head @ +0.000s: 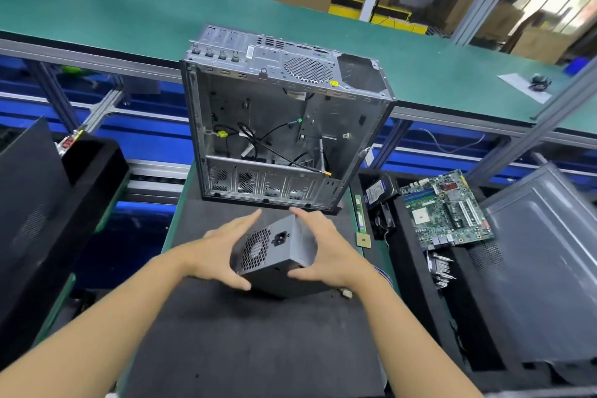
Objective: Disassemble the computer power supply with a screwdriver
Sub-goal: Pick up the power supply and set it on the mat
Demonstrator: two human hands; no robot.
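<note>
Left hand (223,249) and right hand (326,250) clasp the power supply (274,263) from opposite sides, apparently positioning it; unscrewing next requires freeing one hand for a screwdriver.

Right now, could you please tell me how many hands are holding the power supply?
2. The left hand holds the power supply on its left, beside the fan grille; the right hand holds its right side.

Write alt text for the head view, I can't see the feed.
The left hand and right hand hold a grey power supply, fan grille toward the camera, over a black mat. Behind it stands an open, stripped case; a motherboard lies to the right.
</note>
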